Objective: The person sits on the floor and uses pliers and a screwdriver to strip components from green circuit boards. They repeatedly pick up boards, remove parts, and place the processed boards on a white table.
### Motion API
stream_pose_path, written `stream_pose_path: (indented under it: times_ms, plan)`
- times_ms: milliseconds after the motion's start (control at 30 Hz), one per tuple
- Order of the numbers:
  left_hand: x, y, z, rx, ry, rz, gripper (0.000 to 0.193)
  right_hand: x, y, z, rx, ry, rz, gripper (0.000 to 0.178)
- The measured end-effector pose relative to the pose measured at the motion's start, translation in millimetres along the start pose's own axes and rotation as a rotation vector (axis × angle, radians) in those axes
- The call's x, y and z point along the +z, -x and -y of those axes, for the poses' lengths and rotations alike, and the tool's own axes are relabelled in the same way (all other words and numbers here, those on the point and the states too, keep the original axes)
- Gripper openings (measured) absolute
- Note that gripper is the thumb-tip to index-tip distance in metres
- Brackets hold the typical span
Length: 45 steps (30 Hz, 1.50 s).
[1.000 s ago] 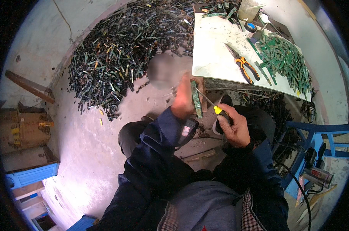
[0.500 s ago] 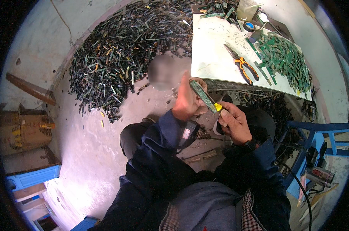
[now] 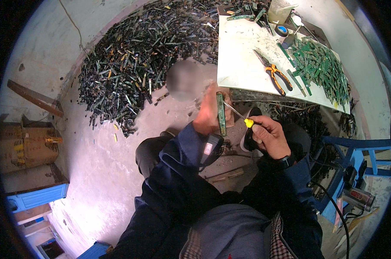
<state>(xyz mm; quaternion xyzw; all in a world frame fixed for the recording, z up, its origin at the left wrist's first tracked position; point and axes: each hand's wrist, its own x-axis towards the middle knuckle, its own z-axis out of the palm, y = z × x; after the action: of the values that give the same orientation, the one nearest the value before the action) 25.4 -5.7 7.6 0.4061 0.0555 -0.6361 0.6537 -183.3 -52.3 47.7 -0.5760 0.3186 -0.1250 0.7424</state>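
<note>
My left hand is closed around a narrow green circuit board strip, held nearly upright in the picture. In my right hand is a screwdriver with a yellow collar and a thin metal shaft. The shaft slants up and left, and its tip reaches the strip's right edge near the upper part. Whether the tip touches the strip I cannot tell. Most of the screwdriver's handle is hidden by my fingers.
A white board at the far right carries orange-and-black pliers, a roll of tape and a heap of green strips. A large pile of dark strips lies far left. Blue stool stands right, cardboard box left.
The strip has turned from a diagonal slant to nearly upright. My right hand has shifted slightly right and down, and the screwdriver's shaft now shows beside the strip.
</note>
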Motion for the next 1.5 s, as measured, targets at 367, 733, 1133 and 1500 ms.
stream_pose_path:
  times_ms: [367, 733, 1133, 1500]
  plan:
    - [9.4, 2.8, 1.1, 0.011, -0.035, -0.003, 0.048, 6.3, -1.5, -1.3, 0.215, -0.383, 0.116, 0.032]
    - [23.5, 11.2, 3.9, 0.489, -0.530, 0.158, 0.044, 10.8, -6.0, -34.4, -0.372, 0.326, -0.063, 0.033]
    - [9.7, -1.9, 1.5, -0.069, -0.017, 0.254, 0.046, 18.4, -2.6, -18.9, 0.069, -0.295, -0.024, 0.028]
    - [24.8, 7.8, 2.4, -0.057, -0.033, 0.022, 0.059, 26.8, -5.6, -26.6, -0.180, -0.120, -0.104, 0.031]
